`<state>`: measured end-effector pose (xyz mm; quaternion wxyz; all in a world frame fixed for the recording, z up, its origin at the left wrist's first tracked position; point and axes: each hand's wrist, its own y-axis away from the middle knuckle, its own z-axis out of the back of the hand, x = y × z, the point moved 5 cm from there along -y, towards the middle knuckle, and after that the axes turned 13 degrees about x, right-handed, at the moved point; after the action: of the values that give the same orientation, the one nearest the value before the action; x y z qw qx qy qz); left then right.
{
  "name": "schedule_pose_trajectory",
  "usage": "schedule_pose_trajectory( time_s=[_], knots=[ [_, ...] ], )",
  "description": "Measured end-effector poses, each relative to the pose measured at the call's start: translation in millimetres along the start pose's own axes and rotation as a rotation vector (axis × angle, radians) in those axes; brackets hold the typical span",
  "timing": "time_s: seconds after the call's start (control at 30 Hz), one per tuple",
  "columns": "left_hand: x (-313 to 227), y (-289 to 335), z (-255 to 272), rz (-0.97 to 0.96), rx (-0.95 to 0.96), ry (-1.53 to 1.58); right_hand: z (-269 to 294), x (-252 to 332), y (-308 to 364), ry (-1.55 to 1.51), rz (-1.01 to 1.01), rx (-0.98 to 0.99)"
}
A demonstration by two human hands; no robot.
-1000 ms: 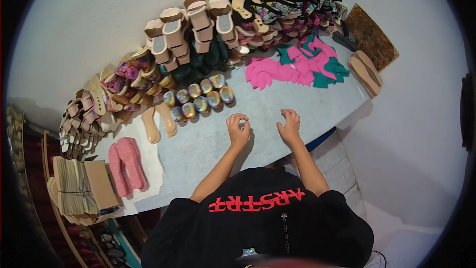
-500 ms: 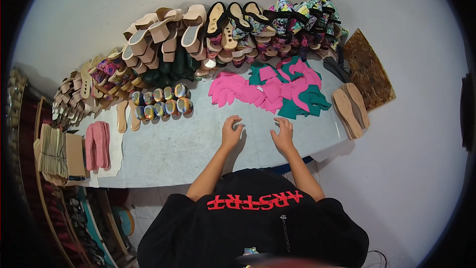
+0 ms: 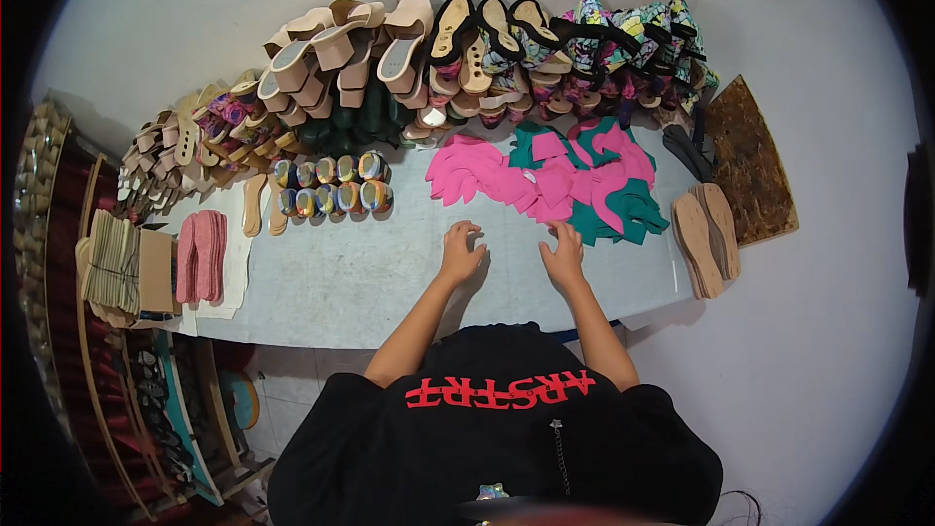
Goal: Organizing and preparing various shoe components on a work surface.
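My left hand (image 3: 462, 251) is held over the grey-blue table (image 3: 331, 278) with nothing in it, its fingers curved and the thumb apart. Level with it on the right, my right hand (image 3: 563, 257) is also open and bare, fingers slightly bent. A gap of bare tabletop lies between the two. Just beyond the hands lie overlapping pink cut pieces (image 3: 474, 171), flat and curved in outline. Green cut pieces (image 3: 638, 213) lie among and beside them; my right hand is nearest to these piles. Whether either hand touches the tabletop I cannot tell.
Heeled sandals (image 3: 404, 54) are heaped along the wall. Two rows of small multicoloured rolls (image 3: 336, 198) stand left of centre, by pink soles (image 3: 201, 256) and a cardboard box (image 3: 159, 271). Tan soles (image 3: 697, 244) and a brown board (image 3: 752, 166) are at the right edge.
The view has turned a little, so the table and its things sit farther right in the picture. Both hands stay empty and open, in nearly the same pose.
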<state>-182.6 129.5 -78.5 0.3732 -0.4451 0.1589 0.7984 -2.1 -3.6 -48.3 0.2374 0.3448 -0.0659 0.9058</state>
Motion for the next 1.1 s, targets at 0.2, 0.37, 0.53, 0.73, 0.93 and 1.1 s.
schedule_pose_trajectory(
  time_s=[0.2,0.37,0.53,0.73,0.93,1.1],
  knots=[
    [11.8,-24.5,31.5,0.105,-0.002,-0.121,-16.6,34.9,-20.3,0.007,0.021,0.021],
    [17.1,-56.9,66.5,0.221,-0.043,-0.167,-34.7,60.3,-73.8,-0.056,0.179,0.059],
    [45.7,-70.8,69.7,0.344,0.002,-0.202,-57.7,86.3,-107.1,-0.057,0.263,0.149],
    [46.6,-68.3,64.8,0.379,-0.001,-0.187,-46.6,73.2,-103.6,0.416,0.211,0.024],
    [42.2,-64.7,65.3,0.320,-0.078,-0.163,-30.7,58.6,-97.3,0.441,0.292,-0.022],
    [56.2,-67.2,65.3,0.326,-0.213,0.066,-14.1,43.5,-79.0,0.356,0.110,-0.123]
  ],
)
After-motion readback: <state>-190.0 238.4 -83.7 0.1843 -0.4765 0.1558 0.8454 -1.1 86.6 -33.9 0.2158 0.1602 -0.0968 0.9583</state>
